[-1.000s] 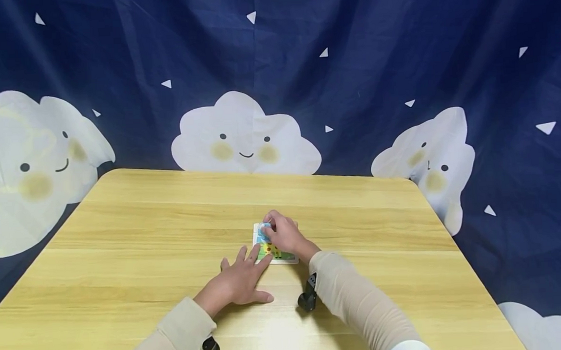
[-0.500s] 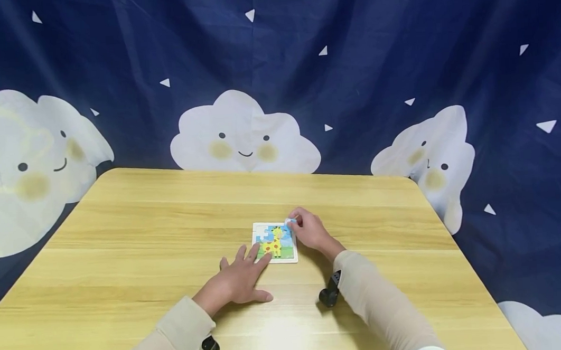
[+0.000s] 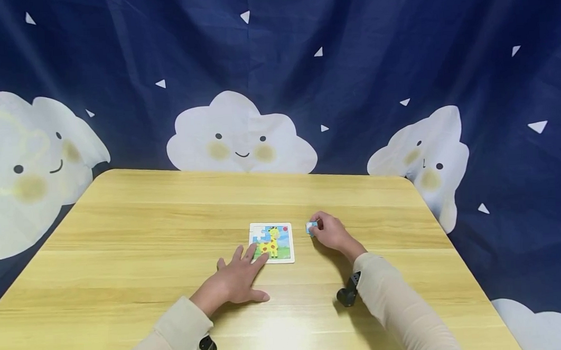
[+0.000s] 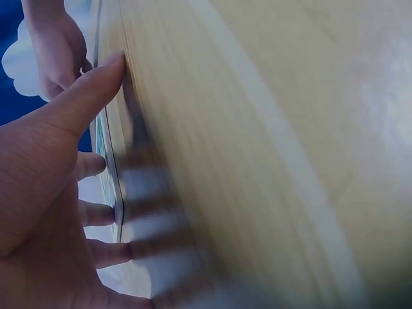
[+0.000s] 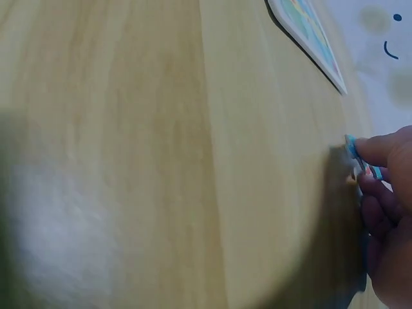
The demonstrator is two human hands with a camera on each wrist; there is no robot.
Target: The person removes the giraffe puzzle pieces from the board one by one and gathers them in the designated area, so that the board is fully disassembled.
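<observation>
- The piece (image 3: 311,228) is off to the right of the board (image 3: 292,248), apart from it, at the tips of my right hand (image 3: 331,232); whether it touches the bench (image 3: 169,233) I can't tell.
- I judge it light and stiff, probably thin card or wood, with a smooth face that could slide a little under a fingertip. Any knobs on its edge would be the weak spots, so I'd take it by opposite edges and not bend it.
- The board looks light and rigid too, and I'd expect it to skid if nudged. Its pale raised rim seems the best place to steady or lift it.
- My right hand is curled, thumb and fingers pinching the piece. Another bit of blue with some red shows by my fingers in the right wrist view; I can't make out whether it's a second piece.
- My left hand (image 3: 236,282) is spread wide, fingers nearly straight, holding nothing between them. Two fingertips rest on the board's near left part, and the thumb points out over the bench.
- My hands are well apart from each other.
</observation>
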